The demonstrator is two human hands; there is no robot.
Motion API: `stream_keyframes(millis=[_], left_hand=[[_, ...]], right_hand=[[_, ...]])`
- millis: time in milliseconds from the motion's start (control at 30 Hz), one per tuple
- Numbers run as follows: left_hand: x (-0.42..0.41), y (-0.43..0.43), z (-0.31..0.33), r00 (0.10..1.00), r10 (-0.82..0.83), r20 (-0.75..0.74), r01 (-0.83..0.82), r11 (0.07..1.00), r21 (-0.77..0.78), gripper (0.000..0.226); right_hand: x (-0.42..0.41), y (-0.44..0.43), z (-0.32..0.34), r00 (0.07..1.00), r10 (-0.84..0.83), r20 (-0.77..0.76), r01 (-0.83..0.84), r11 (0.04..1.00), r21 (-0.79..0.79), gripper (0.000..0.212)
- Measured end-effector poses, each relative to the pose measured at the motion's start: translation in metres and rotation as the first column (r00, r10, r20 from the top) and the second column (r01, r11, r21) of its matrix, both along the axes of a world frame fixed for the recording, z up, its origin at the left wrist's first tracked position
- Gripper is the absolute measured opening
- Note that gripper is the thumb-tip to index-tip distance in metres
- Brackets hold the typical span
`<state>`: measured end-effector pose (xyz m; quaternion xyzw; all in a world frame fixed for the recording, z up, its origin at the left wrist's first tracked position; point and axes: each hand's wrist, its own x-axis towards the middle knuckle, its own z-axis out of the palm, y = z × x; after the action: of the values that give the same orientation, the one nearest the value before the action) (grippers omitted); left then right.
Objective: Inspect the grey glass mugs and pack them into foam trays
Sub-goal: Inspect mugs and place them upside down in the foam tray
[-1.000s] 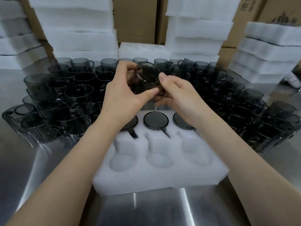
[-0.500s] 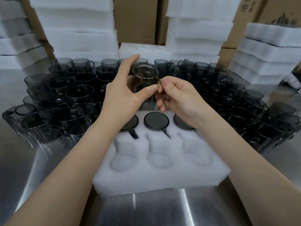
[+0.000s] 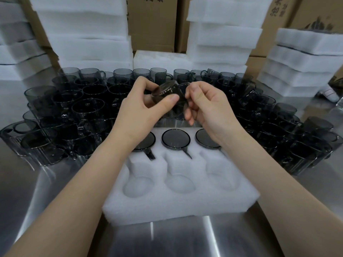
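On a stainless-steel table [image 3: 185,242] backed by stacks of white foam [image 3: 87,34] and cardboard boxes [image 3: 152,21], a person holds a grey glass mug [image 3: 167,91] in the air with both hands. The mug is tipped on its side above the far edge of a foam tray [image 3: 178,204]. The left hand [image 3: 141,112] pinches one end between thumb and curled fingers. The right hand [image 3: 209,106] grips the other end with its fingers bent around the glass.

Just below the hands, three packed mugs [image 3: 176,139] sit side by side in the tray's far row. Two of their handles lie in slots pointing toward the person; the right wrist hides the third. The near row of three round pockets shows white foam.

Loose mugs [image 3: 87,112] crowd the table to the left, to the right and behind the tray.
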<state>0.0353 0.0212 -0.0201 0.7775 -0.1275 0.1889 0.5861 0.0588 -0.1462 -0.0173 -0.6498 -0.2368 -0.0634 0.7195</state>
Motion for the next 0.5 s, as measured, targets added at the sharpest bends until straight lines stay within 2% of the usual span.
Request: stream_keyframes(millis=[233,400,500], left_hand=[[0.0012,-0.0011,-0.0028,0.998,-0.033,0.056,0.029,0.996,0.087,0.048],[0.0024,0.0004,-0.0032,0.993,0.003,0.121,-0.020,0.990,0.138,0.057],[0.0028,0.0000,-0.0029,0.991,-0.014,0.133,0.001,0.995,0.096,0.059]], right_hand=[[-0.0011,0.0014,0.0020,0.985,-0.158,0.072,0.166,0.978,-0.125,0.039],[-0.0041,0.0013,0.0003,0.966,-0.174,0.192,0.202,0.969,-0.139,0.039],[-0.0051,0.0013,0.0005,0.958,-0.183,0.222,0.212,0.970,-0.117,0.027]])
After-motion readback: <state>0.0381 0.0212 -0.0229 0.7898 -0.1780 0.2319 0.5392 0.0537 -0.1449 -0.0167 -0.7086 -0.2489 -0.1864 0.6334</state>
